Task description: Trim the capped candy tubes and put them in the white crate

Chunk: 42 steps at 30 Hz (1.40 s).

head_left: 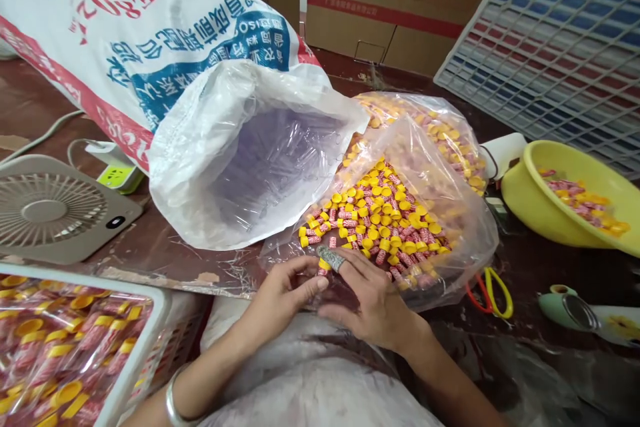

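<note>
My left hand (283, 293) is closed, pinching a small red-and-white patterned tube with a yellow cap (324, 265) between thumb and fingers. My right hand (375, 293) is spread just beside it, thumb apart from the fingers. Grey wrapping (331, 257) covers one right finger, whose tip lies over the capped tube; whether it presses on it I cannot tell. In front of both hands lies a heap of such capped tubes (380, 220) in an open clear plastic bag (460, 233). To its left, a large white printed sack (185, 213) gapes open, with clear thin plastic pieces (270, 167) inside.
A white basket (163, 307) at lower left holds larger clear packs of capped tubes. Left of the sack are a fan (50, 210) and a power strip (120, 177). On the right are a yellow bowl (530, 213) with tubes, scissors (493, 293) and a tape roll (570, 310).
</note>
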Available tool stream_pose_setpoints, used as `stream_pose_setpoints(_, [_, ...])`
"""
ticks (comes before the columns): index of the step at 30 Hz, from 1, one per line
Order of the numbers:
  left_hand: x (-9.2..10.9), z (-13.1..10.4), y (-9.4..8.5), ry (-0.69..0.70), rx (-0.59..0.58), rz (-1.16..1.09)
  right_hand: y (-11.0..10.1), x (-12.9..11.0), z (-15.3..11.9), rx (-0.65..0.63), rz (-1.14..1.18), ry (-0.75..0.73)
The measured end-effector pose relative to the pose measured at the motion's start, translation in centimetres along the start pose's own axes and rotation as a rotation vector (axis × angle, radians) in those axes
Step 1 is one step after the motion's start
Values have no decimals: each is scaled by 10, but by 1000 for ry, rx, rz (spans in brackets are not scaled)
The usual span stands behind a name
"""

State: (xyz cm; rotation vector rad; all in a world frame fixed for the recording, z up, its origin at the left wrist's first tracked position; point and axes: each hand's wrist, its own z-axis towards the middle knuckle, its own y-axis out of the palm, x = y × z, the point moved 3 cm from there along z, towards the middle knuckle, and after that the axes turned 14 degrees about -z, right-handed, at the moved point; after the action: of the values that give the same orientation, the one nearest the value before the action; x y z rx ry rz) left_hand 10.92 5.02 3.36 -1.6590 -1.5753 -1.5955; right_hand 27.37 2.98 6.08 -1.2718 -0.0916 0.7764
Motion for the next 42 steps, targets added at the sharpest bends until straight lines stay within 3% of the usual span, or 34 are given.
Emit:
stream_pose_setpoints(3, [-3,1,7,-86,13,-218,12,0,-2,33,-98,-10])
stream_pose_setpoints(8, [-6,5,15,-146,2,-381,23,-2,1,224,-163,39])
stream_pose_setpoints(10, [-9,7,15,-190,-13,-391,24,-4,4,227,-148,59])
stream_pose_setpoints(12, [-8,10,10,-185,-31,-306,23,-3,6,144,-112,51])
stream_pose_setpoints(14, [3,14,-1,-63,-27,1,21,3,7,26,-86,53])
stream_pose_setpoints(17, [41,18,-26,178,89,829,12,24,2,18,-158,165])
stream_pose_setpoints(20, [74,26,-56,141,222,1544,7,41,-7,17,-313,260])
stream_pose_setpoints(23, [82,38,-78,24,169,1877,17,42,-12,-140,-410,226])
stream_pose_setpoints(26, [74,47,-87,-35,69,1949,29,35,-13,-203,-447,169])
stream_pose_setpoints(30, [74,45,-88,33,62,1821,38,32,-9,-191,-439,130])
stream_pose_setpoints(32, [79,37,-86,119,108,1547,36,35,-7,-114,-365,172])
stream_pose_setpoints(35, [78,20,-78,196,145,1063,26,40,-5,102,-118,312])
stream_pose_setpoints(39, [53,3,-57,154,70,546,20,39,-1,359,318,543])
stream_pose_setpoints(42, [27,-2,-39,47,38,263,21,30,6,356,500,559])
